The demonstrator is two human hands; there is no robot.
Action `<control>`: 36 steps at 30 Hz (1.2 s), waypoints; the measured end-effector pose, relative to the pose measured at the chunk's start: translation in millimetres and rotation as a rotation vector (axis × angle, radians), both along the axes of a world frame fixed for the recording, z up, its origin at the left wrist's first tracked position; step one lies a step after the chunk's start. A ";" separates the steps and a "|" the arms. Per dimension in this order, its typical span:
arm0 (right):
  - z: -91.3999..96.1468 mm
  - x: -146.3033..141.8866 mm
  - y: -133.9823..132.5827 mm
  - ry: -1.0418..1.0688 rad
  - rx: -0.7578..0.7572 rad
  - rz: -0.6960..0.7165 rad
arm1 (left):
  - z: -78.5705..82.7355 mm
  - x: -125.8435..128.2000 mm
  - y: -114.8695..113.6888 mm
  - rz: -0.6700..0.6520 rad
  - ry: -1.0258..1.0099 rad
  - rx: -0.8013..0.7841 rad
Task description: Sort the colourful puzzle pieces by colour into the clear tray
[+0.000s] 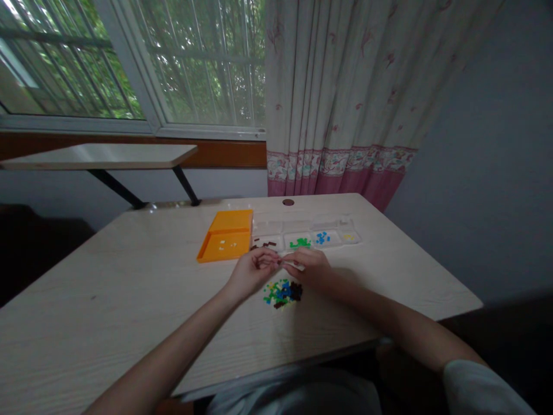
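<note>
My left hand [254,270] and my right hand [309,266] meet above a small pile of coloured bits [283,293] on the wooden table [129,300]. Both hands have their fingers pinched together around a small pale object [287,263] held between them; I cannot make out what it is. Just beyond the hands lies a clear sorting tray [311,235] with brown, green, blue and yellow bits in separate compartments. An orange box with its lid open [227,236] lies to the left of the tray.
A round cable hole [288,202] is in the table near its far edge. A second tabletop [103,155] stands under the window. A pink-hemmed curtain [341,104] hangs behind, and a grey wall is on the right.
</note>
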State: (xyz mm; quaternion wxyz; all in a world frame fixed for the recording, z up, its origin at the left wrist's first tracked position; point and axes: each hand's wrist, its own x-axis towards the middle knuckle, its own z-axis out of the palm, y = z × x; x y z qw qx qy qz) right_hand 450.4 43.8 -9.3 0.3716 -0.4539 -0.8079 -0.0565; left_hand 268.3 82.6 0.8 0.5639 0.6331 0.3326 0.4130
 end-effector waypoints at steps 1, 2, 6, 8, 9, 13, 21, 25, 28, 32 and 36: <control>0.3 0.1 0.2 -0.009 0.008 -0.010 | 1.0 0.6 -1.1 0.002 0.001 -0.002; 0.5 0.2 0.4 -0.018 0.016 -0.018 | 2.0 1.1 -2.2 0.004 0.002 -0.004; -0.2 0.5 1.2 -0.048 0.033 -0.008 | 3.4 2.4 -4.1 0.014 0.015 -0.016; -0.5 0.9 1.1 -0.067 0.024 0.000 | 1.9 2.4 -3.7 0.012 0.018 -0.023; -0.5 1.2 1.0 -0.072 0.018 0.000 | 0.7 2.3 -3.3 0.010 0.019 -0.023; 0.0 1.9 0.5 -0.061 -0.021 -0.005 | -3.0 1.9 -2.5 0.004 0.029 -0.007; -0.4 -0.1 1.3 -0.054 0.012 -0.011 | 0.3 2.2 -5.8 0.014 0.065 0.010; 1.7 -0.2 0.5 0.001 0.032 -0.017 | -1.0 0.8 -7.1 0.022 0.192 0.156; 2.7 0.7 -0.1 0.043 0.014 0.024 | -0.4 -0.6 -8.6 0.044 0.302 0.299; 1.8 1.6 0.7 0.058 -0.003 0.045 | 2.3 -2.9 -9.6 0.077 0.383 0.428; 1.4 2.0 1.3 0.062 0.005 0.067 | 4.2 -4.7 -9.4 0.067 0.397 0.479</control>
